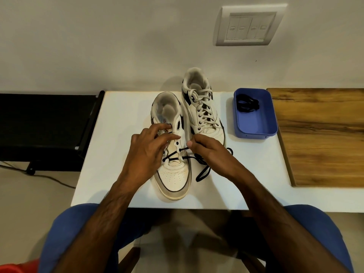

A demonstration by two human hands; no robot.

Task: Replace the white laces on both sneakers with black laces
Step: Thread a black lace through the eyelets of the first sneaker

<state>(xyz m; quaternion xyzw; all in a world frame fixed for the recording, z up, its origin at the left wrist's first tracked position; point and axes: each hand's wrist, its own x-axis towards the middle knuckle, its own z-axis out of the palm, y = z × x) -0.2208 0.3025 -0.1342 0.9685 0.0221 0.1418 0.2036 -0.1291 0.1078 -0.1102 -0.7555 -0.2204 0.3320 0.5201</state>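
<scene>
Two white sneakers stand on the white table (122,154). The near sneaker (173,178) has a black lace (202,172) threaded through its lowest eyelets, and the loose end trails to its right. My left hand (149,152) rests on the sneaker's left side, fingers stretched over the tongue. My right hand (206,150) pinches the black lace beside the right eyelets. The far sneaker (201,109) still carries its white lace (202,101). A second black lace (247,104) lies coiled in the blue tray (256,125).
A wooden board (323,134) adjoins the table on the right. A black stand (43,125) sits to the left with a cable on the floor. A switch plate (248,26) is on the wall behind. My knees in blue trousers are below the table edge.
</scene>
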